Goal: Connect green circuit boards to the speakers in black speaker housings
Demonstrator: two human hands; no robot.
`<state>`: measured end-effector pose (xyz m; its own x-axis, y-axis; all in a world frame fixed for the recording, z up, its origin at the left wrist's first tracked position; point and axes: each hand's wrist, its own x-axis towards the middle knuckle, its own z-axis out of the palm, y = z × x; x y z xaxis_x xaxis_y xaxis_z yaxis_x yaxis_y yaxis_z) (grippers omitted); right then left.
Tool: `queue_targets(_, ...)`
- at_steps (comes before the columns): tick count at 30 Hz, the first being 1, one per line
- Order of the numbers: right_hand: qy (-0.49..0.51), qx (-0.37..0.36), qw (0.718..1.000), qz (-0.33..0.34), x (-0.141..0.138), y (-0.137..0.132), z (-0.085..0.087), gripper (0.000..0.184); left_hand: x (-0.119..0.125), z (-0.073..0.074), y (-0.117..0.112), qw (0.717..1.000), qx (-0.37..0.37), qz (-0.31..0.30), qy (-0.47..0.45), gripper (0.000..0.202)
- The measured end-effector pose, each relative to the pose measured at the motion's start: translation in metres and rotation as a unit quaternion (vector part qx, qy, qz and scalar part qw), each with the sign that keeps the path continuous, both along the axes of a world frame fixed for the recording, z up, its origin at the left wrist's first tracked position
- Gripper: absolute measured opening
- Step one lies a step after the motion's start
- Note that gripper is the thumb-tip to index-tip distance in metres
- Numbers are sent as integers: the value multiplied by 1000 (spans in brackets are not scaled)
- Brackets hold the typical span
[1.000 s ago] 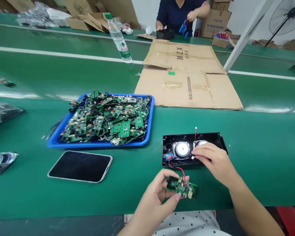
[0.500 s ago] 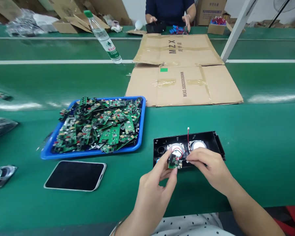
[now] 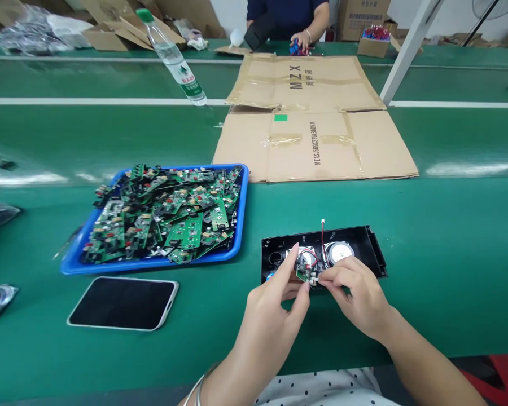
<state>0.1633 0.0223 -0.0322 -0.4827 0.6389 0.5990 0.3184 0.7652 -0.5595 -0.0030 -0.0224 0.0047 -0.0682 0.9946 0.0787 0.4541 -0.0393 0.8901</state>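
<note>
A black speaker housing [image 3: 370, 248] with two round speakers lies on the green table in front of me. My left hand [image 3: 275, 307] pinches a small green circuit board [image 3: 303, 273] over the housing's left speaker. My right hand [image 3: 358, 296] pinches a small white connector [image 3: 315, 279] on a red wire, right at the board's edge. Another red wire with a white plug [image 3: 322, 230] sticks up from the middle of the housing.
A blue tray [image 3: 239, 239] heaped with green circuit boards sits to the left, a phone [image 3: 122, 303] face up in front of it. Flattened cardboard [image 3: 317, 121] and a water bottle [image 3: 173, 56] lie beyond. Another person's hands [image 3: 298, 40] work across the table. A white post [image 3: 406, 51] rises at right.
My left hand lifted the circuit board from the table's near edge up over the housing. My right hand closed in on it with the connector; both now meet at the board.
</note>
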Motion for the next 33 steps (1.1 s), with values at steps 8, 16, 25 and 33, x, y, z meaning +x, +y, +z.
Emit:
queue_targets(8, -6, -89, 995, -42, -5, -2, 5, 9, -2, 2, 1, 999, 19, -41, 25, 33)
queue_targets(16, -89, -124, 988, -7, -3, 0, 6, 13, -7, 2, -4, 995, 66, -67, 41, 34)
queue_targets(25, -83, -113, 990, -26, -9, -5, 7, 12, -4, -2, -5, 998, 51, -31, 32, 33)
queue_targets(33, -161, -87, 972, -147, -9, -1, 1, 38, -7, 3, -2, 995, -31, 19, -93, 30)
